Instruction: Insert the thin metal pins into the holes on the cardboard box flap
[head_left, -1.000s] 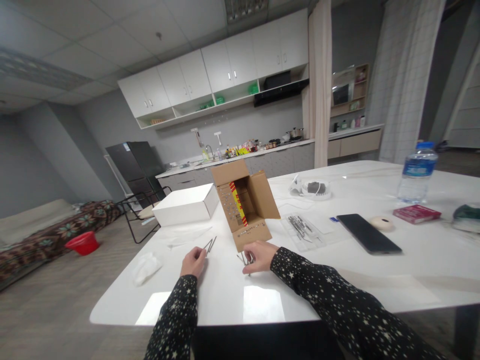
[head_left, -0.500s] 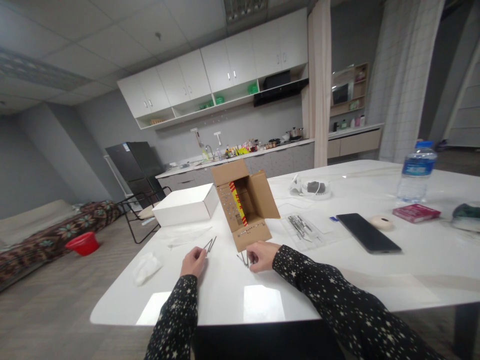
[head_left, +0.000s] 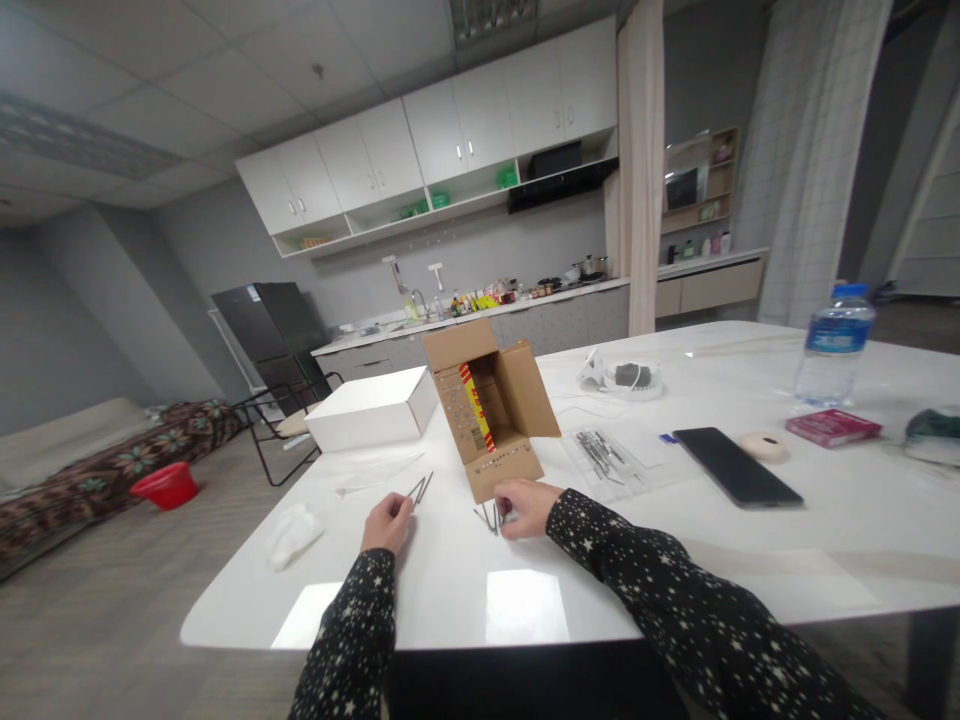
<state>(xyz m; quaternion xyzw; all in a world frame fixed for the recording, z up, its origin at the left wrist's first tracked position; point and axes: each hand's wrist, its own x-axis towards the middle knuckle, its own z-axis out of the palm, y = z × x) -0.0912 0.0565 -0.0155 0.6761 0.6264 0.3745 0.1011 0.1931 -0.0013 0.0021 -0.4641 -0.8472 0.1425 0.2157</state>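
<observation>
My left hand (head_left: 388, 523) rests on the white table (head_left: 525, 600) and pinches a pair of thin metal rods (head_left: 421, 489) that point up and away. My right hand (head_left: 527, 508) lies just in front of an open cardboard box (head_left: 489, 407), fingers closed on a small bunch of thin metal pins (head_left: 489, 517) standing on the tabletop. The box lies tilted with its flaps open, showing a red and yellow insert. Both arms wear dark sleeves with star print.
A white box (head_left: 371, 409) sits behind my left hand, a crumpled tissue (head_left: 293, 533) to its left. On the right lie a clear tray of metal tools (head_left: 604, 455), a black tablet (head_left: 736, 467), a tape roll (head_left: 762, 445), a red book (head_left: 832, 426) and a water bottle (head_left: 834, 344).
My right hand has shifted slightly back toward the box and lowered onto the pins. My left hand has stayed still.
</observation>
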